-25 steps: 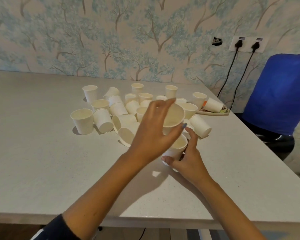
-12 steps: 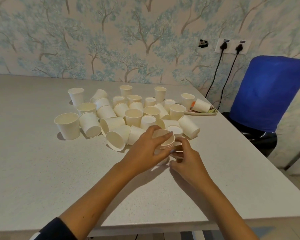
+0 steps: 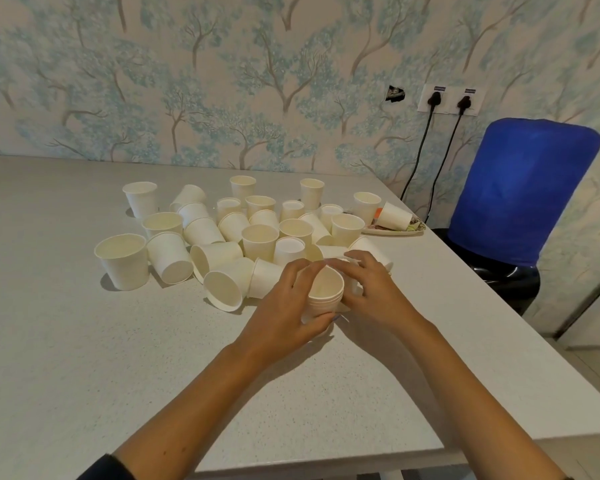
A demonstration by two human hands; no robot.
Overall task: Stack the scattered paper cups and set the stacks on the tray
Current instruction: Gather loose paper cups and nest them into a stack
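Observation:
A short stack of white paper cups (image 3: 324, 294) stands on the grey table (image 3: 84, 358) in front of me. My left hand (image 3: 284, 306) wraps its left side, thumb under the front. My right hand (image 3: 368, 289) presses against its right side, fingers over the rim. Behind lies the pile of scattered cups (image 3: 229, 233), some upright, some on their sides. The tray (image 3: 392, 231) sits at the far right table edge with one cup (image 3: 394, 216) lying on it.
A blue-covered chair (image 3: 520, 192) stands beyond the table's right edge. Two black cables (image 3: 430, 161) hang from wall sockets behind the tray. The wall runs along the table's far side.
My left hand lowered a cup into the one my right hand held, and both hands now grip the joined stack on the table. The view shifted slightly right.

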